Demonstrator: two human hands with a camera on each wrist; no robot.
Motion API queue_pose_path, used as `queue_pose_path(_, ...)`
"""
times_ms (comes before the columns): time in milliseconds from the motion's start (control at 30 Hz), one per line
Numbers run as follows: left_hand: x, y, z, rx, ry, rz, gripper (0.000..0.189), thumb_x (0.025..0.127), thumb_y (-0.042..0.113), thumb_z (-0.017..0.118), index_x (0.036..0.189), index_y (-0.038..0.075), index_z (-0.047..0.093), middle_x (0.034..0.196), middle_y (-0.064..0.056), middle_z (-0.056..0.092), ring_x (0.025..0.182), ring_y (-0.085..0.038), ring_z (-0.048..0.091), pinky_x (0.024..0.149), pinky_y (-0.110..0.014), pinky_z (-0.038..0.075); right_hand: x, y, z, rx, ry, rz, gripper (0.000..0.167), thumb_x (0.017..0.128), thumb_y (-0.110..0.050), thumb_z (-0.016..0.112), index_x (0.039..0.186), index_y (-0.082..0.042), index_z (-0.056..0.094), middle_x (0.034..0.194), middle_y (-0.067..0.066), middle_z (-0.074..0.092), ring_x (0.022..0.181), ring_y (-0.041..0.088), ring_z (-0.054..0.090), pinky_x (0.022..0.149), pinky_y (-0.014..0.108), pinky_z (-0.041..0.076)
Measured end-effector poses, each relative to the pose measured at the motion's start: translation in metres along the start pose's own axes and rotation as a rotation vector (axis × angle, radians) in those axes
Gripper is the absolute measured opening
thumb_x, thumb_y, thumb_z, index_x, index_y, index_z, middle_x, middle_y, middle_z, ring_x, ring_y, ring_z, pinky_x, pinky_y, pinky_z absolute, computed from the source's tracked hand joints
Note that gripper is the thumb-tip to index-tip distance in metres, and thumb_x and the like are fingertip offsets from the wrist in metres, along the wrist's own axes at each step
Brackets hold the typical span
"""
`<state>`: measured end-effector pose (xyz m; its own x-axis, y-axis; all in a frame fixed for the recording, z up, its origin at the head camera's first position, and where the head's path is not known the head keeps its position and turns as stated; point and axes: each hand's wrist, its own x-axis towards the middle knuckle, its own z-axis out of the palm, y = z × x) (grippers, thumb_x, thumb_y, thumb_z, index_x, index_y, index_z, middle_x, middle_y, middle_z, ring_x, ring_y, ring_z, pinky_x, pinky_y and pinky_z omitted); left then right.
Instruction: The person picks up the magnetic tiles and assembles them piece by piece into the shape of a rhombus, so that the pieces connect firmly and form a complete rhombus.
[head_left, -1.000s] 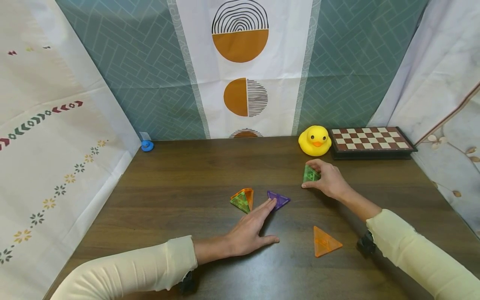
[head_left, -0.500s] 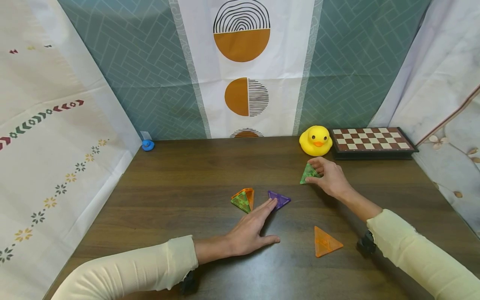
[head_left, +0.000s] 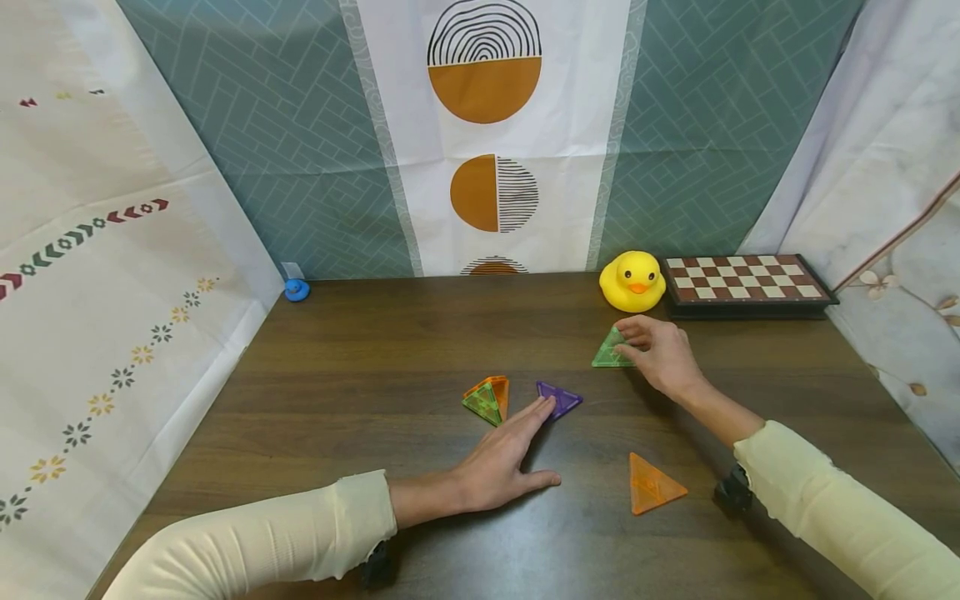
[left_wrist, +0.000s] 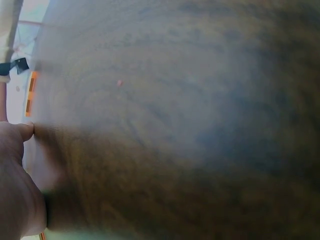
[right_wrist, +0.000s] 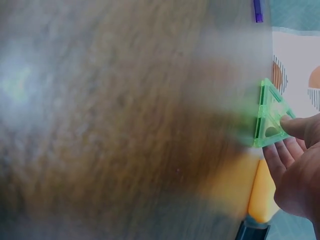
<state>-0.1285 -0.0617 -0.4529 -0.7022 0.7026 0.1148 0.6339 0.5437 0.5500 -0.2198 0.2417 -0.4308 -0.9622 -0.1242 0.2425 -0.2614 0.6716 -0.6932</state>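
My right hand (head_left: pixel 662 357) pinches a translucent green triangular tile (head_left: pixel 609 352) between thumb and fingers. The right wrist view shows this green tile (right_wrist: pixel 271 117) standing on edge, the thumb on one face. My left hand (head_left: pixel 501 462) lies with fingers extended on the table, fingertips on a purple triangular tile (head_left: pixel 564 402) and covering part of it. Beside those fingers sits a small group of orange and green triangular tiles (head_left: pixel 483 402); how they join is hard to tell. A single orange triangular tile (head_left: pixel 654 485) lies flat between the two forearms.
At the back right, a yellow rubber duck (head_left: pixel 632 283) stands beside a checkered board box (head_left: pixel 746 283), just behind the right hand. A small blue duck (head_left: pixel 296 290) is at the far left corner. Fabric hangings (head_left: pixel 315 150) border the wooden table (head_left: pixel 360 333).
My right hand has turned the green tile, so its face now shows as a full triangle with a level lower edge. The left hand stays in place on the purple tile.
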Motion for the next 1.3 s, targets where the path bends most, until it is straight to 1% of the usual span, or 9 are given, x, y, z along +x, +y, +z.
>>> queue_pose_path(167,0.0,0.0,0.0,-0.004,-0.004,0.0,0.099,0.097,0.038,0.081,0.168,0.001,0.023,0.173,-0.017,0.026,0.16,-0.027,0.023,0.127,-0.044,0.026,-0.001,-0.004,0.0,0.013,-0.007,0.016,0.026,0.098,-0.003,0.077,0.122,0.006,0.071,0.11,0.024,0.077,0.101,0.041,0.075,0.095,0.06,0.056)
queue_pose_path(367,0.0,0.0,0.0,-0.001,-0.006,0.0,0.099,0.097,0.038,0.081,0.168,0.001,0.023,0.173,-0.017,0.026,0.16,-0.026,0.023,0.127,-0.044,0.026,0.0,-0.007,0.001,0.03,0.0,0.025,0.018,0.097,-0.005,0.078,0.113,0.003,0.074,0.104,0.019,0.079,0.098,0.039,0.076,0.091,0.057,0.058)
queue_pose_path(567,0.001,-0.001,0.0,0.0,-0.006,0.002,0.099,0.097,0.039,0.081,0.168,0.001,0.023,0.173,-0.017,0.025,0.16,-0.026,0.023,0.127,-0.044,0.025,0.0,-0.011,0.001,0.049,-0.013,0.03,0.015,0.097,-0.006,0.078,0.11,0.001,0.074,0.105,0.018,0.079,0.098,0.038,0.076,0.088,0.055,0.061)
queue_pose_path(667,0.002,-0.001,0.0,0.0,-0.004,0.005,0.099,0.097,0.038,0.081,0.168,0.001,0.024,0.173,-0.017,0.026,0.16,-0.026,0.023,0.127,-0.044,0.025,-0.001,-0.014,0.002,0.06,-0.018,0.034,0.015,0.097,-0.006,0.078,0.11,0.0,0.074,0.105,0.017,0.079,0.097,0.036,0.076,0.084,0.05,0.062)
queue_pose_path(800,0.001,0.0,-0.001,0.002,-0.007,0.0,0.099,0.096,0.038,0.082,0.168,0.001,0.024,0.173,-0.017,0.026,0.16,-0.025,0.023,0.127,-0.043,0.026,-0.003,-0.019,0.004,0.071,-0.035,0.04,0.014,0.097,-0.006,0.079,0.109,-0.002,0.073,0.105,0.015,0.08,0.096,0.033,0.076,0.077,0.035,0.06)
queue_pose_path(900,0.001,0.001,-0.001,0.006,-0.011,-0.006,0.099,0.096,0.039,0.082,0.168,0.001,0.024,0.173,-0.017,0.026,0.16,-0.024,0.023,0.127,-0.043,0.026,-0.004,-0.022,0.006,0.086,-0.05,0.04,0.014,0.096,-0.005,0.079,0.108,-0.003,0.073,0.104,0.014,0.08,0.096,0.032,0.076,0.071,0.028,0.057)
queue_pose_path(967,0.0,0.001,-0.001,0.007,-0.012,-0.007,0.099,0.096,0.039,0.082,0.168,0.001,0.024,0.172,-0.017,0.026,0.16,-0.024,0.023,0.127,-0.043,0.026,-0.005,-0.023,0.008,0.101,-0.056,0.037,0.013,0.096,-0.005,0.079,0.107,-0.003,0.072,0.104,0.013,0.079,0.095,0.031,0.076,0.07,0.026,0.057)
queue_pose_path(1133,0.0,0.001,-0.001,0.003,-0.011,-0.006,0.099,0.096,0.038,0.081,0.168,0.001,0.024,0.172,-0.017,0.026,0.16,-0.024,0.023,0.127,-0.044,0.026,-0.006,-0.028,0.014,0.112,-0.068,0.025,0.014,0.095,-0.004,0.08,0.106,-0.003,0.072,0.102,0.011,0.079,0.094,0.029,0.076,0.071,0.023,0.057)
queue_pose_path(1300,0.0,0.001,-0.001,0.007,-0.008,-0.006,0.099,0.096,0.038,0.081,0.168,0.001,0.024,0.172,-0.017,0.027,0.16,-0.025,0.024,0.126,-0.044,0.027,-0.008,-0.035,0.019,0.133,-0.087,0.026,0.014,0.095,-0.003,0.08,0.106,-0.003,0.071,0.1,0.01,0.079,0.093,0.028,0.076,0.072,0.023,0.059)
